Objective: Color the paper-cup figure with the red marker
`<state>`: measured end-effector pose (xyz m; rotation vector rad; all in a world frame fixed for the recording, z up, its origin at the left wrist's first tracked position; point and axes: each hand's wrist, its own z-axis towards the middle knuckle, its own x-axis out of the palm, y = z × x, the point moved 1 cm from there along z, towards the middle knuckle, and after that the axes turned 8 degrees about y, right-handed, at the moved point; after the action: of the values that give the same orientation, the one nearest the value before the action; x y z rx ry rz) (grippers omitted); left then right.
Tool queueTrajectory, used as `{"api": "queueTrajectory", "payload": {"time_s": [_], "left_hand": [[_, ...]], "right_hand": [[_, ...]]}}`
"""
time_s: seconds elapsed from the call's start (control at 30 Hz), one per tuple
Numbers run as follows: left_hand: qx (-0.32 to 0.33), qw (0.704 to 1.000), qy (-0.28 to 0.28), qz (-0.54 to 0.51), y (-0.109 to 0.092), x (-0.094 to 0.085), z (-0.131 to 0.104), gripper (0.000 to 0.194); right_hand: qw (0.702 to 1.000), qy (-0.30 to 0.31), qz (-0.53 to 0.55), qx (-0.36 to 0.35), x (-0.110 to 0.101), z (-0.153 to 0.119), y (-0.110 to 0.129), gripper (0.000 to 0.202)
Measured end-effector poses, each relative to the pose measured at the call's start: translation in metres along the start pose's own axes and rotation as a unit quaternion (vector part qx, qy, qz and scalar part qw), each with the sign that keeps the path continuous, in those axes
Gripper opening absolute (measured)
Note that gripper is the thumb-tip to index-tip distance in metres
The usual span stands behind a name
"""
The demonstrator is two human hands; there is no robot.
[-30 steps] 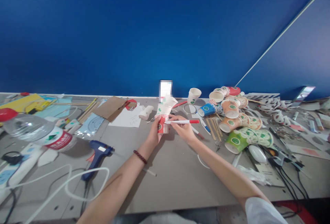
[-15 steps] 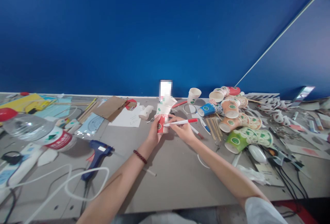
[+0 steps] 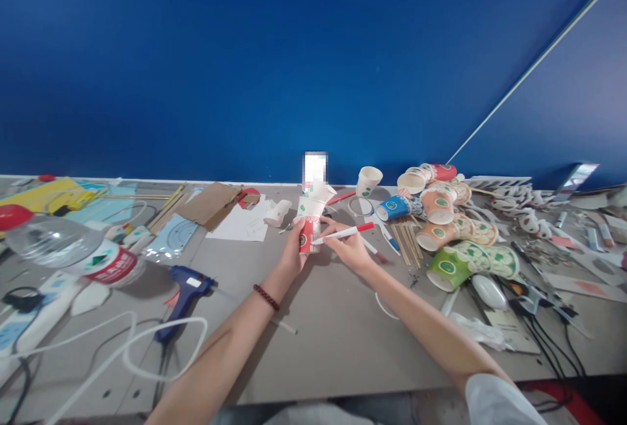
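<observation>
A deep blue wall [image 3: 235,79] backs the counter [image 3: 333,346] where you sit at work with pen and cup. To your right lies a pile of coloured paper cups [image 3: 463,226], many joined in pairs: a red cup [image 3: 443,172] at the back, orange ones in the middle, a green cup [image 3: 445,269] nearest you and a blue cup [image 3: 390,207] at the left edge. Their filled-in sides look complete, by the look of them. A clear plastic bottle [image 3: 73,242] and a blue glue gun [image 3: 183,301] lie on your left, both untouched.

At the centre, your right hand [image 3: 347,249] pinches a red-ended marker [image 3: 349,232] between thumb and fingers, the other fingers curled in. Your left hand [image 3: 294,247] is closed around a half-red paper cup [image 3: 304,232], which sits in front of you, end to end with a white cup [image 3: 310,207] bearing green marks. Whether it rests on the counter cannot be told.

The colouring of this cup appears well under way: red fills the side by your left thumb, around the small round emblem [image 3: 303,240], while a pale strip on the right seems left to cover. There the marker's tip meets the cup, or hovers just beside it.
</observation>
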<state>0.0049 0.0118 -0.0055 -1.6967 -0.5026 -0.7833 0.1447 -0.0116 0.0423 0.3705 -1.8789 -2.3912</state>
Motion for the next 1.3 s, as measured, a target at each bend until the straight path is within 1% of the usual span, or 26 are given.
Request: {"api": "queueTrajectory", "payload": {"time_s": [0.13,0.27,0.37,0.5,0.63,0.77,0.9,1.07,1.2,1.3], "left_hand": [[0.001,1.0,-0.002,-0.003,0.0009,-0.0016,0.0016,0.045],[-0.005,1.0,0.008,-0.005,0.0011,-0.0023,0.0023,0.045],[-0.001,1.0,0.005,-0.002,0.0009,-0.0024,0.0019,0.045],[-0.004,1.0,0.005,0.001,0.0008,-0.0018,0.0009,0.042],[0.006,1.0,0.01,-0.001,0.0003,-0.0006,0.0005,0.043],[0.001,1.0,0.001,-0.001,0.0004,-0.0005,0.0012,0.045],[-0.004,1.0,-0.006,0.002,0.0004,-0.001,0.0012,0.045],[0.002,1.0,-0.002,-0.002,-0.0003,-0.0001,-0.0006,0.041],[0.005,1.0,0.008,-0.002,0.0001,-0.0005,0.0002,0.043],[0.003,1.0,0.004,-0.005,0.0006,-0.0008,0.0012,0.044]], "right_hand": [[1.0,-0.018,0.01,-0.007,0.0006,0.0008,-0.0026,0.007],[0.999,-0.032,0.026,-0.014,0.0005,0.001,-0.0047,0.008],[1.0,-0.02,0.01,-0.012,0.0,0.0007,-0.0033,0.005],[1.0,-0.006,0.005,-0.007,0.0001,0.0007,-0.0009,0.008],[1.0,-0.016,0.007,-0.006,0.0005,0.0011,-0.0014,0.006],[0.999,-0.028,0.028,0.0,-0.0004,0.0013,-0.0047,0.01],[1.0,-0.018,0.019,-0.006,-0.0011,0.0011,-0.0045,0.005],[1.0,-0.003,0.008,-0.008,-0.0001,0.0003,-0.0031,0.009],[1.0,-0.018,0.013,-0.006,0.0008,0.0008,-0.0032,0.005],[0.999,-0.026,0.03,-0.002,0.0012,0.0011,-0.0025,0.008]]}}
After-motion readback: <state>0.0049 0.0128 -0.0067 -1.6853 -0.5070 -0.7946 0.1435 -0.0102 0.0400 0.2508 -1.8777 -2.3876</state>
